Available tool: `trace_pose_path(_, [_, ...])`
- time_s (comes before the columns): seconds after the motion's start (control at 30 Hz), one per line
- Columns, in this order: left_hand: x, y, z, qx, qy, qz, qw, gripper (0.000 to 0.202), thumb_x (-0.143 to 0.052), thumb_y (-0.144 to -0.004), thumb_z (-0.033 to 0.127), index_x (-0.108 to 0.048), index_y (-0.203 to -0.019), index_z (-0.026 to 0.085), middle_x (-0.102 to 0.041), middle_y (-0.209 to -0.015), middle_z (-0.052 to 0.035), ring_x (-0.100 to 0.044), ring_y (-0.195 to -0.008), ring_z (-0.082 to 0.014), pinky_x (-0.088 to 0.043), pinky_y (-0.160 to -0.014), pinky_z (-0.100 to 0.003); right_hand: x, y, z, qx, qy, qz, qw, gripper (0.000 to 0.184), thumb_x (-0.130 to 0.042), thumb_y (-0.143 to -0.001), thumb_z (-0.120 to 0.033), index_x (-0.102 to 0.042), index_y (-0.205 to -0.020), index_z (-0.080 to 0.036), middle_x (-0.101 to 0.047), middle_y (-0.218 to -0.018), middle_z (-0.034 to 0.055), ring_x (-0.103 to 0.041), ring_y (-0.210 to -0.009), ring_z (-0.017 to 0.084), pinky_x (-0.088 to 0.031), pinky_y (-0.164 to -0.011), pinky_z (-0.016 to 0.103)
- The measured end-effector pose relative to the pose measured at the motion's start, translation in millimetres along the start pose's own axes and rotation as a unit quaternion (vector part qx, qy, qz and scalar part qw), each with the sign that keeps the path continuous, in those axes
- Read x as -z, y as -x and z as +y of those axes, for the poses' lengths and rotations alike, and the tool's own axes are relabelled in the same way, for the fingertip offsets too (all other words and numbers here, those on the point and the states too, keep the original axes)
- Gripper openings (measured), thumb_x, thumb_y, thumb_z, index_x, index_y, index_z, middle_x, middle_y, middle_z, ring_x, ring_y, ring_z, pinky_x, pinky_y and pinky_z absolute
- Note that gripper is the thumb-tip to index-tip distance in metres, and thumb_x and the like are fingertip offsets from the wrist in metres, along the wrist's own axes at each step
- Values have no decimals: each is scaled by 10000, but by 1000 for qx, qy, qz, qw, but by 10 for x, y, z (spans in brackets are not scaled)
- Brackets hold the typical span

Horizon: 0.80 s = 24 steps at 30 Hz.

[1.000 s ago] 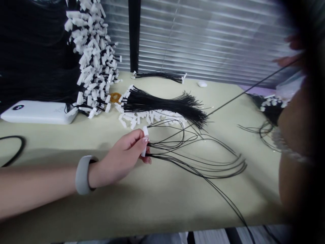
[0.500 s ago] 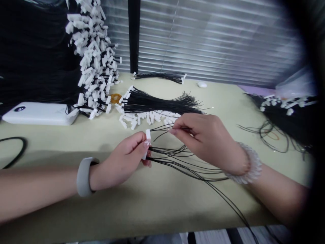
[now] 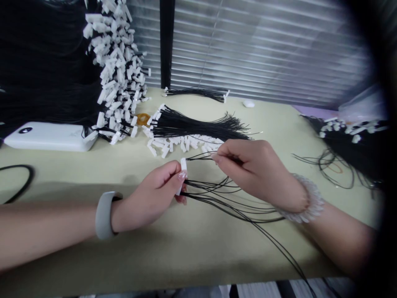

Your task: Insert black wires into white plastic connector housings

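Observation:
Between thumb and fingers, my left hand (image 3: pixel 158 190) grips a long white connector housing (image 3: pixel 183 164) that stands roughly upright. Several thin black wires (image 3: pixel 217 199) run out of its right side and trail down past the table's front edge. My right hand (image 3: pixel 252 171) is closed in a pinch on black wires that lead from the connector's upper end; the fingertips partly hide them. Just beyond my hands lies a thick bundle of black wires (image 3: pixel 192 124) with white connectors at its left end. Loose white connectors (image 3: pixel 186 144) are heaped along its near side.
A large pile of black wires with white connectors (image 3: pixel 118 74) rises at the left. A white power bank (image 3: pixel 51 136) lies before it, near a roll of amber tape (image 3: pixel 143 119). A smaller wire bundle (image 3: pixel 195 93) sits at the back, and more wires (image 3: pixel 347 149) lie right.
My right hand has drawn slightly right, away from the connector. The separate wire that curved below its fingertips now runs up alongside the others. My left hand keeps its grip.

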<state>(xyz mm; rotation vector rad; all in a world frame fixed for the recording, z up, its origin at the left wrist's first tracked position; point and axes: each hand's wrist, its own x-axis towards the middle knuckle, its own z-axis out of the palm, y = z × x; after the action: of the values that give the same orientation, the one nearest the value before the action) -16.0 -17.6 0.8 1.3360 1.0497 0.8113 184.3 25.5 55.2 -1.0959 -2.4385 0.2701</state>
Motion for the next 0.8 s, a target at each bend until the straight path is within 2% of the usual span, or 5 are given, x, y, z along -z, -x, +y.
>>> trace_pose_path(0.43, [-7,11,37,2,-13,2,1000,221,-365,-876,331,-431,-728,181,-477,-686,31,-545,-593,-90,-471,-582,-242,17,-15,-17,-17,-40,-39,998,185,-480,-808,-184,-491,-623,-181,-422,-508,-38,-345,-474,71,-298,-477,225])
trace_pose_path(0.63, [-4,26,53,16,-14,-10,1000,226,-366,-881,337,-429,-728,183,-484,-695,35,-547,-616,-79,-477,-599,-221,-2,-27,13,-94,-175,-106,974,247,-428,-859,-310,-497,-664,-175,-405,-534,-42,-339,-477,61,-300,-436,185])
trace_pose_path(0.8, [-6,32,66,8,-27,-11,1000,231,-367,-881,343,-438,-733,182,-481,-698,34,-550,-628,-83,-480,-607,-223,-58,-52,77,-99,-192,-153,964,277,-401,-871,-325,-523,-680,-167,-496,-602,-31,-430,-535,60,-353,-504,178])
